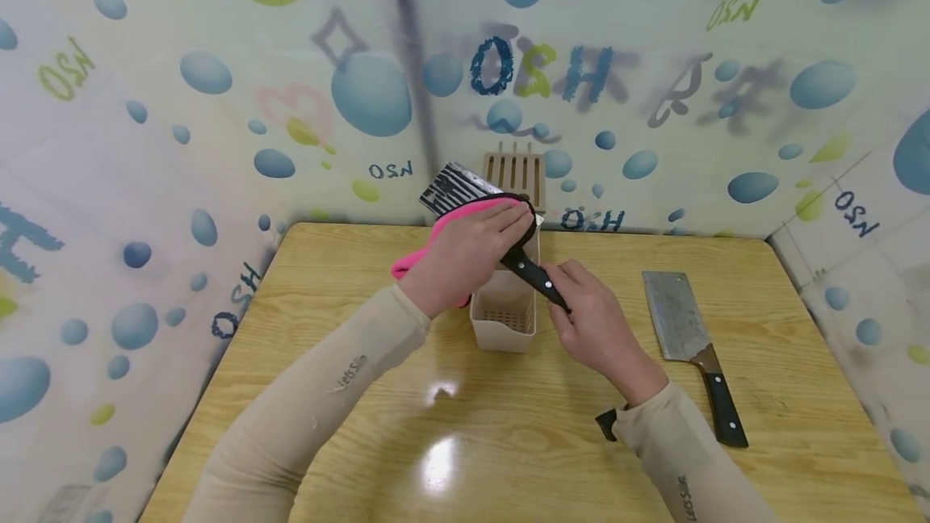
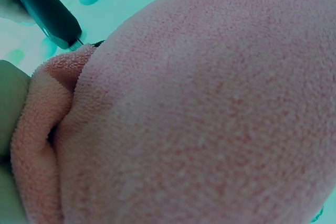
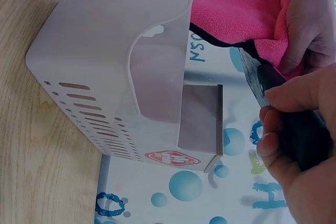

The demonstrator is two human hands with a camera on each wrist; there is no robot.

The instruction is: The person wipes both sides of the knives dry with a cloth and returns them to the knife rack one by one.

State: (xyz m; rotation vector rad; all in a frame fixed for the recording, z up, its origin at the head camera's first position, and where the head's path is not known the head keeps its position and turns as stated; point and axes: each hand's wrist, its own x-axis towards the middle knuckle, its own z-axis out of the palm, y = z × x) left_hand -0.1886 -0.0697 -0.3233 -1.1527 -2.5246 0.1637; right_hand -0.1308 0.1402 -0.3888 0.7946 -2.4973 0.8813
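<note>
My right hand (image 1: 597,321) grips the black riveted handle (image 1: 536,274) of a broad-bladed knife, held up over a beige plastic knife holder (image 1: 503,339). Its shiny blade (image 1: 458,186) points up and left, with dark stripes reflected on it. A pink cloth (image 3: 236,6) with a black edge is folded over the blade near the handle. My left hand (image 1: 472,247) holds this cloth against the blade, fingers laid over the top. In the left wrist view the fluffy cloth (image 2: 199,108) fills most of the picture and hides the blade.
A cleaver (image 1: 679,317) with a black handle lies on the wooden table (image 1: 349,442) at the right. A small black piece (image 1: 607,424) pokes out beside the right sleeve. The holder's slotted back part (image 1: 516,172) stands near the patterned backdrop (image 1: 654,23).
</note>
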